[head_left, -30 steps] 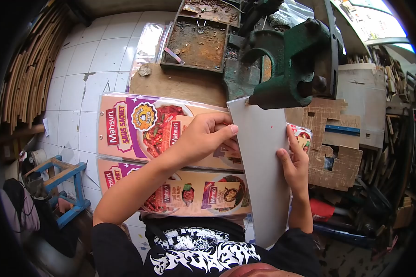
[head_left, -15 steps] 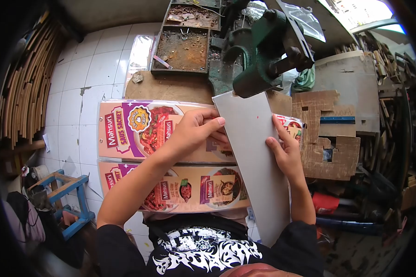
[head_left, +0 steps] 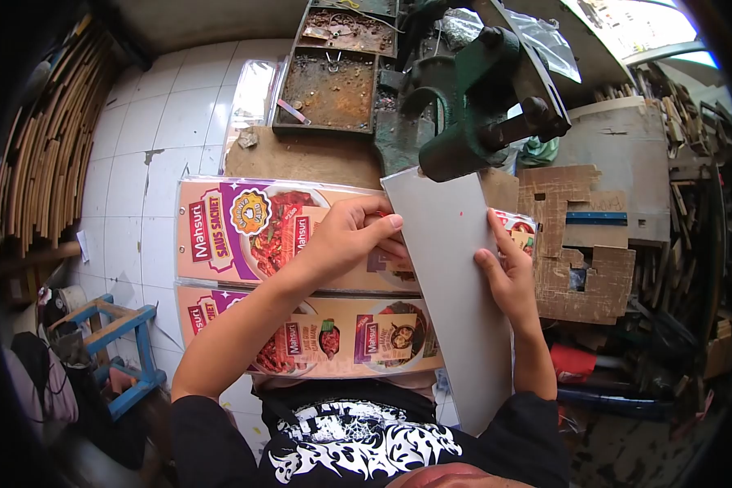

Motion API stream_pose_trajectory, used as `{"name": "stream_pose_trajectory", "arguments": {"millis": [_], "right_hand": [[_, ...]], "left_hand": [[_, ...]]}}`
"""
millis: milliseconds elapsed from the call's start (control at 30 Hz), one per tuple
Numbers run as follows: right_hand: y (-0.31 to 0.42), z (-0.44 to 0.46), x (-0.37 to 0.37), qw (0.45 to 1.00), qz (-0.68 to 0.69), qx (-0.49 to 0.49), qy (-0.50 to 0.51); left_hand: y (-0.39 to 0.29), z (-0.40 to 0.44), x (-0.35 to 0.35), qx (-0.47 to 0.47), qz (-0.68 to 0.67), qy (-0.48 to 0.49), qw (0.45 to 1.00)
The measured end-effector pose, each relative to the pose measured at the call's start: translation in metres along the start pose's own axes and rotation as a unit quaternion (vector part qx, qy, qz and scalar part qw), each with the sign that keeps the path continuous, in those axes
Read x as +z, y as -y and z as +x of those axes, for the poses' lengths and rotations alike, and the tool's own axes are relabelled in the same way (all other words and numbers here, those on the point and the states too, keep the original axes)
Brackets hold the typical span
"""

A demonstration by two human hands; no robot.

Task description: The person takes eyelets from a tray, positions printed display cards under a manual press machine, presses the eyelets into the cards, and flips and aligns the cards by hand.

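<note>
A long grey-white board (head_left: 455,285) slants across the middle, its far end under the head of a green machine press (head_left: 455,150). My left hand (head_left: 362,236) grips the board's left edge, thumb bent near it and the other fingers partly hidden. On the right edge, my right hand (head_left: 508,264) holds the same board, with thumb and forefinger on its upper face. Beneath my left forearm lie printed sauce-sachet panels, an upper panel (head_left: 207,264) and a lower panel (head_left: 374,370). Part of another print shows to the right of the board.
A rusty metal tray (head_left: 325,89) with small bits stands beside the press. Cut brown hardboard (head_left: 581,297) lies at right. A blue stool frame (head_left: 142,350) is on the tiled floor at left, and stacked strips (head_left: 49,154) lean against the wall.
The view has shifted slightly, so the press and tray sit a little farther right and lower. Both hands keep their hold on the board, which has barely moved.
</note>
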State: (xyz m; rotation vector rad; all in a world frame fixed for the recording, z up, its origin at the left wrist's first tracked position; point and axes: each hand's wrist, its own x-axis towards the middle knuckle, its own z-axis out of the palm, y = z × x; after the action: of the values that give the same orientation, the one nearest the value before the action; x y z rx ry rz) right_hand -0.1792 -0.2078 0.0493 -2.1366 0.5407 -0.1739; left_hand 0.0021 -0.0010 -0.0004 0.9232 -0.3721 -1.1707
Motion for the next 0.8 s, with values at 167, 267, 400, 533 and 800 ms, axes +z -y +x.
{"name": "stream_pose_trajectory", "arguments": {"millis": [167,267,400,533,800], "right_hand": [[-0.0075,-0.0015,0.0023,1.0,0.007,-0.009,-0.013],[-0.0097,-0.0018,0.0017,1.0,0.013,-0.005,-0.011],[-0.008,0.0002,0.0013,1.0,0.0,-0.006,-0.011],[-0.0104,0.0012,0.0008,1.0,-0.012,-0.025,-0.009],[-0.0066,-0.0015,0.0008,1.0,0.017,0.0,-0.002]], "left_hand": [[0.0019,-0.0005,-0.001,-0.006,-0.006,-0.012,1.0],[0.004,0.0004,-0.0031,-0.007,0.007,-0.016,1.0],[0.0016,0.0002,-0.0012,-0.004,0.003,-0.02,1.0],[0.0026,0.0008,-0.0016,0.004,0.001,-0.018,1.0],[0.0027,0.0004,-0.0015,-0.004,0.01,-0.006,1.0]]}}
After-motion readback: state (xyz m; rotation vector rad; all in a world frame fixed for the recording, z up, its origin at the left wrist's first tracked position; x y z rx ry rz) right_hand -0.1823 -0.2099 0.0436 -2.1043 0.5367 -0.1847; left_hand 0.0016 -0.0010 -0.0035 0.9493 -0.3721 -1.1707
